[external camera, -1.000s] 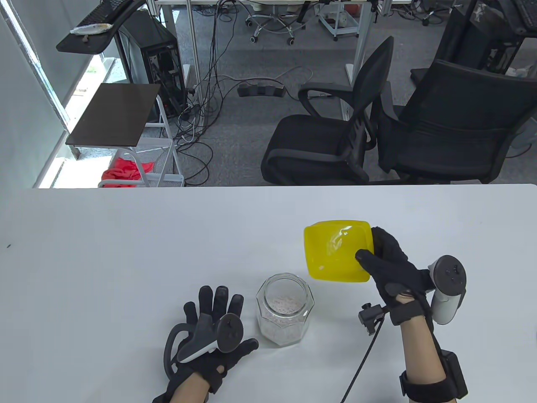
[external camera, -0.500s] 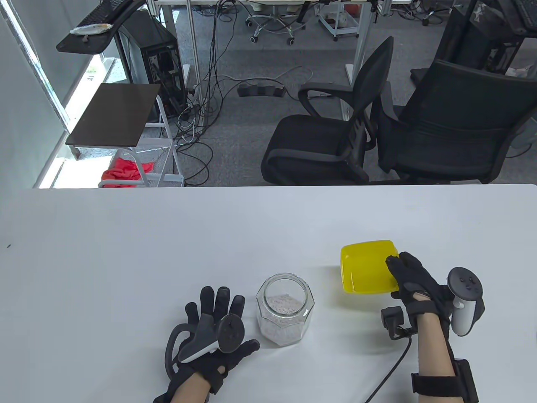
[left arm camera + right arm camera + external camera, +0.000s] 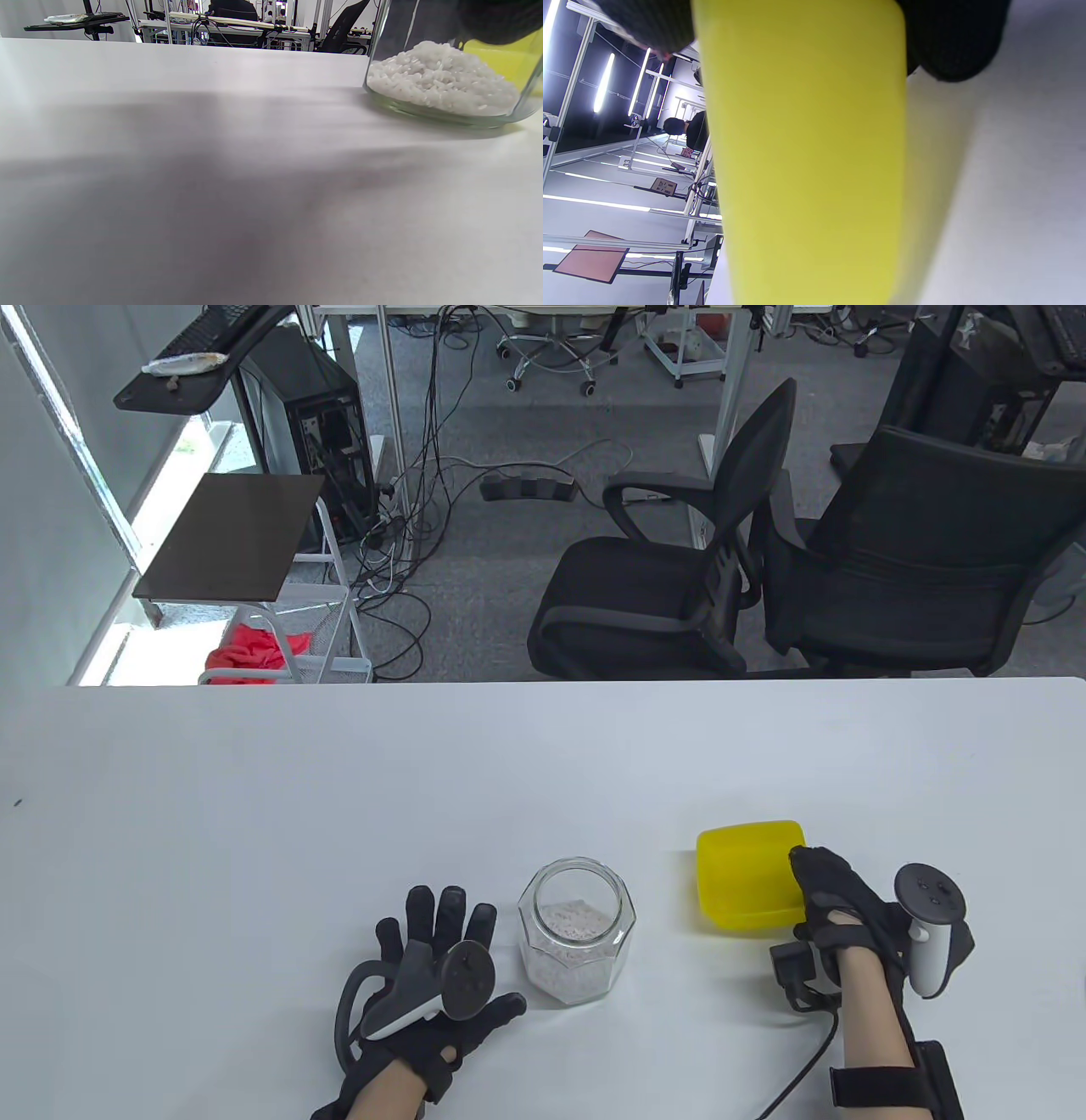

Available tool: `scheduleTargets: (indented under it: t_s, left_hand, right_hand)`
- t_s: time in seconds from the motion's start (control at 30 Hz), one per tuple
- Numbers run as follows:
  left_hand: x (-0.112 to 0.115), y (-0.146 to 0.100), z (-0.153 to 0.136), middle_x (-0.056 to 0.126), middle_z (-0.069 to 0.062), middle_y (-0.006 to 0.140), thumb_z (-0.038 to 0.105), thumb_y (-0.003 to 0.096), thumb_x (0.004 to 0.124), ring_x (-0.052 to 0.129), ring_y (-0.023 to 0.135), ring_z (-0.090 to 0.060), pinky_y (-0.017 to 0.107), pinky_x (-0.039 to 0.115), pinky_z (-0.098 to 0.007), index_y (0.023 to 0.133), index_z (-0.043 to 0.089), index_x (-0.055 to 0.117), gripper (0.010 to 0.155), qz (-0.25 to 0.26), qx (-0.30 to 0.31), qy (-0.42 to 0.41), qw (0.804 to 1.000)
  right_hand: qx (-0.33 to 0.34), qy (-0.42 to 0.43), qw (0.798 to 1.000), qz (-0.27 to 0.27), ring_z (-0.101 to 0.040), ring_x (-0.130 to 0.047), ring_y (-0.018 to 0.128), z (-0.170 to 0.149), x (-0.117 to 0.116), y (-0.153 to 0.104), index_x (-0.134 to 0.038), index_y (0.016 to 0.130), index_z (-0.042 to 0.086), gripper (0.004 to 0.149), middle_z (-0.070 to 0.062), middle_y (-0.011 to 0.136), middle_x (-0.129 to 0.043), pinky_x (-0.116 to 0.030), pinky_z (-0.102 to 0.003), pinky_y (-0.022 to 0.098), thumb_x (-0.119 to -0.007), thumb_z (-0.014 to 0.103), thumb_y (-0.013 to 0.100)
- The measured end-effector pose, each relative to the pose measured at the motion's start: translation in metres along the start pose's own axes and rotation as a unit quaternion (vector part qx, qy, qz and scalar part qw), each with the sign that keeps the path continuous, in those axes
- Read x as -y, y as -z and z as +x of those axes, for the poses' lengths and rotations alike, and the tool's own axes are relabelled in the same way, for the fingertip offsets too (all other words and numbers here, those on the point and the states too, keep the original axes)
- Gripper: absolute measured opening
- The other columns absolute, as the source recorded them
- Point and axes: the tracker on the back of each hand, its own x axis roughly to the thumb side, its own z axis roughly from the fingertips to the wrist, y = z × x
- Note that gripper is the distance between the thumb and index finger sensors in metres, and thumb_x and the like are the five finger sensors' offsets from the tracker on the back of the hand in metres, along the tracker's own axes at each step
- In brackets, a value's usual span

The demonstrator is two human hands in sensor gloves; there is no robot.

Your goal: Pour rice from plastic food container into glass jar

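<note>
The glass jar stands upright near the table's front with white rice in its bottom. The left wrist view shows it close at the upper right. The yellow plastic food container sits low on the table right of the jar, apart from it. My right hand grips the container's right side. In the right wrist view the container fills the middle, with gloved fingers on either side of it. My left hand lies flat on the table left of the jar, fingers spread, holding nothing.
The white table runs wide to the left and back. Two black office chairs stand beyond its far edge. A cable trails from my right wrist across the front right of the table.
My right hand has carried the yellow container from a raised, tilted position above and right of the jar down and right onto the table. My left hand and the jar have stayed still.
</note>
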Motion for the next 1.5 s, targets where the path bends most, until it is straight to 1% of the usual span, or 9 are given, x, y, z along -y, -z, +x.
scheduleTargets:
  t_s: [0.47,0.6,0.87,1.03,1.13,1.23,1.33,1.4,1.5]
  left_hand:
    - [0.0,0.0,-0.004,-0.012,-0.013,0.11,0.082,0.0517,0.051,-0.016,0.097,-0.051,0.065,0.011,-0.074,0.118,0.024,0.005,0.099,0.001,-0.004,-0.007,1.0]
    - [0.0,0.0,-0.004,-0.012,-0.013,0.11,0.082,0.0518,0.051,-0.016,0.097,-0.051,0.065,0.011,-0.074,0.118,0.024,0.004,0.099,0.002,-0.002,-0.007,1.0]
    - [0.0,0.0,-0.004,-0.012,-0.013,0.11,0.082,0.0518,0.051,-0.016,0.097,-0.051,0.065,0.011,-0.074,0.118,0.024,0.004,0.099,0.006,0.004,-0.004,1.0]
    - [-0.005,-0.003,-0.006,-0.012,-0.013,0.111,0.082,0.0515,0.05,-0.016,0.097,-0.051,0.065,0.011,-0.074,0.118,0.025,0.004,0.099,0.031,0.01,-0.015,0.999]
    - [-0.009,-0.006,-0.008,-0.01,-0.013,0.112,0.082,0.0512,0.05,-0.016,0.097,-0.051,0.064,0.01,-0.074,0.118,0.025,0.005,0.099,0.054,0.014,-0.021,0.998]
    - [-0.011,-0.008,-0.01,-0.011,-0.013,0.112,0.083,0.0508,0.05,-0.016,0.098,-0.051,0.064,0.011,-0.075,0.118,0.025,0.005,0.099,0.072,0.02,-0.033,0.997]
    - [-0.014,-0.011,-0.01,-0.015,-0.012,0.109,0.083,0.0505,0.05,-0.014,0.099,-0.053,0.065,0.012,-0.075,0.118,0.026,0.004,0.1,0.094,0.026,-0.033,0.995]
    - [-0.016,-0.012,-0.011,-0.016,-0.012,0.109,0.083,0.0502,0.051,-0.013,0.099,-0.055,0.065,0.012,-0.075,0.118,0.026,0.004,0.1,0.103,0.029,-0.027,0.994]
    - [-0.017,-0.013,-0.011,-0.014,-0.013,0.11,0.084,0.05,0.051,-0.013,0.098,-0.058,0.066,0.013,-0.075,0.118,0.027,0.004,0.101,0.105,0.028,-0.027,0.994]
  right_hand:
    - [0.018,-0.074,0.996,-0.037,-0.056,-0.063,0.086,0.006,0.001,-0.007,-0.054,0.104,0.007,0.074,-0.027,0.103,-0.051,-0.064,-0.066,0.051,-0.073,0.051,0.047]
    - [0.023,-0.062,0.997,-0.038,-0.056,-0.061,0.087,0.011,0.005,-0.009,-0.054,0.104,0.007,0.075,-0.027,0.103,-0.049,-0.062,-0.068,0.051,-0.073,0.051,0.047]
    - [0.113,-0.089,0.989,-0.039,-0.056,-0.055,0.091,0.056,0.004,-0.037,-0.053,0.105,0.007,0.076,-0.027,0.105,-0.045,-0.055,-0.07,0.056,-0.072,0.053,0.048]
    - [0.212,-0.116,0.97,-0.012,-0.056,-0.052,0.093,0.097,-0.011,-0.07,-0.053,0.106,0.008,0.076,-0.026,0.107,-0.045,-0.05,-0.072,0.057,-0.073,0.053,0.048]
    - [0.274,-0.171,0.946,0.022,-0.056,-0.045,0.096,0.115,-0.031,-0.093,-0.053,0.107,0.011,0.076,-0.024,0.11,-0.043,-0.043,-0.074,0.059,-0.073,0.054,0.048]
    - [0.293,-0.206,0.931,0.068,-0.056,-0.035,0.1,0.121,-0.044,-0.106,-0.051,0.109,0.013,0.078,-0.024,0.113,-0.038,-0.03,-0.076,0.061,-0.072,0.056,0.048]
    - [0.315,-0.209,0.921,0.095,-0.055,-0.031,0.102,0.124,-0.054,-0.116,-0.05,0.11,0.014,0.079,-0.022,0.114,-0.034,-0.026,-0.077,0.061,-0.074,0.056,0.048]
    - [0.348,-0.223,0.906,0.092,-0.053,-0.03,0.103,0.122,-0.06,-0.121,-0.053,0.109,0.015,0.078,-0.021,0.114,-0.036,-0.024,-0.077,0.062,-0.077,0.055,0.046]
    - [0.359,-0.284,0.88,0.122,-0.048,-0.018,0.107,0.113,-0.068,-0.123,-0.05,0.11,0.019,0.08,-0.016,0.117,-0.03,-0.006,-0.076,0.061,-0.079,0.055,0.045]
